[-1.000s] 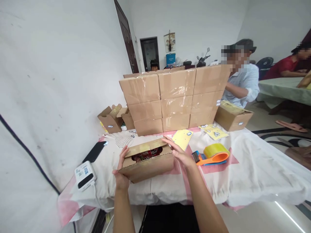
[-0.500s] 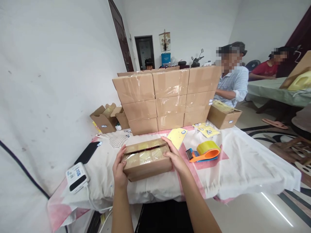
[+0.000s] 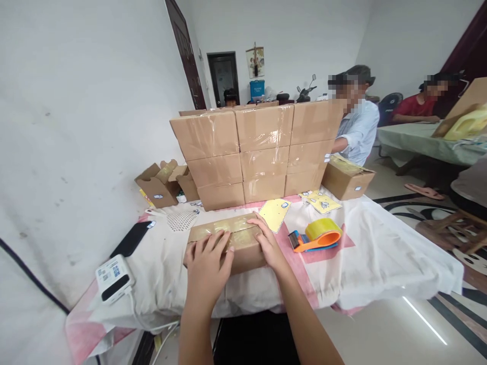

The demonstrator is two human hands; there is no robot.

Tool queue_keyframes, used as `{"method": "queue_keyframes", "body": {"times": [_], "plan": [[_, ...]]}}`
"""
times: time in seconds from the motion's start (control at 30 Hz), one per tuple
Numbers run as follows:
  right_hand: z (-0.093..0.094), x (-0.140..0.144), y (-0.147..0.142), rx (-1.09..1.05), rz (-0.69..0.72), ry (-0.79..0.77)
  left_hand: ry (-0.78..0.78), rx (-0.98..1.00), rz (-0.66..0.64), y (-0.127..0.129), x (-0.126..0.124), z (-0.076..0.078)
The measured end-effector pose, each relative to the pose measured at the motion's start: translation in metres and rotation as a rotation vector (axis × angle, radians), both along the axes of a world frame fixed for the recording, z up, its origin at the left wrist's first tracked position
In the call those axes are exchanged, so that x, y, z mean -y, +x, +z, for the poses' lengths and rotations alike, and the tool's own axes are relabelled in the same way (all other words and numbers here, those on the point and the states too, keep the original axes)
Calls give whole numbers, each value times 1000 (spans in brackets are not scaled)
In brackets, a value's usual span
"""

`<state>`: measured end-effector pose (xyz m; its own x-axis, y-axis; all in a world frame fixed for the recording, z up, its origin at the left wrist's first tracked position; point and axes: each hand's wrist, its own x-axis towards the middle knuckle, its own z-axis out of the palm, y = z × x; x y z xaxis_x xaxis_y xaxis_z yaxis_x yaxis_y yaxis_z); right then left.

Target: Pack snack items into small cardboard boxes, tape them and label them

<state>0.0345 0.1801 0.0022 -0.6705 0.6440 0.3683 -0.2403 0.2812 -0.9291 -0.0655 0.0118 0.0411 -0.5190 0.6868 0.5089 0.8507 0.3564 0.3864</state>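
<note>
A cardboard box (image 3: 246,257) lies on the cloth-covered table in front of me, clear tape across its top flaps. The flaps are down, with a thin seam between them. My left hand (image 3: 209,263) rests on the top of the box near its left side, fingers spread over the flaps. Round the right end of the box is my right hand (image 3: 269,247), thumb and fingers gripping the edge. A tape dispenser (image 3: 316,237) with an orange frame and a yellowish roll stands just right of the box, apart from my hands.
Behind the box rises a stack of taped cartons (image 3: 262,165). Yellow sheets (image 3: 276,215) lie before it. Open boxes (image 3: 158,185) stand at the left, another carton (image 3: 348,177) at the right. A white device (image 3: 114,279) and black phone (image 3: 131,239) lie left. A person (image 3: 359,132) sits behind.
My left hand has moved from the box's left end onto its top. The gap between the flaps has narrowed as they went down. My right hand stays at the right end.
</note>
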Motion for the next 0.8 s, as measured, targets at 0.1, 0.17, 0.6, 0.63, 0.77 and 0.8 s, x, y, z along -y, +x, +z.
{"method": "queue_keyframes", "body": {"times": [0.1, 0.17, 0.6, 0.63, 0.77, 0.8], "plan": [[-2, -1, 0, -11, -10, 13, -23, 24, 32, 4, -5, 1], [-2, -2, 0, -5, -12, 22, -20, 10, 52, 4, -7, 3], [1, 3, -6, -3, -176, 161, -128, -76, 194, 25, -17, 0], [1, 4, -4, -3, -158, 147, -145, -77, 217, 28, -17, 1], [6, 2, 13, 5, -99, 32, -172, -106, 271, 32, -19, 3], [8, -1, 20, -12, -145, 8, -162, -114, 280, 32, -20, 2]]}}
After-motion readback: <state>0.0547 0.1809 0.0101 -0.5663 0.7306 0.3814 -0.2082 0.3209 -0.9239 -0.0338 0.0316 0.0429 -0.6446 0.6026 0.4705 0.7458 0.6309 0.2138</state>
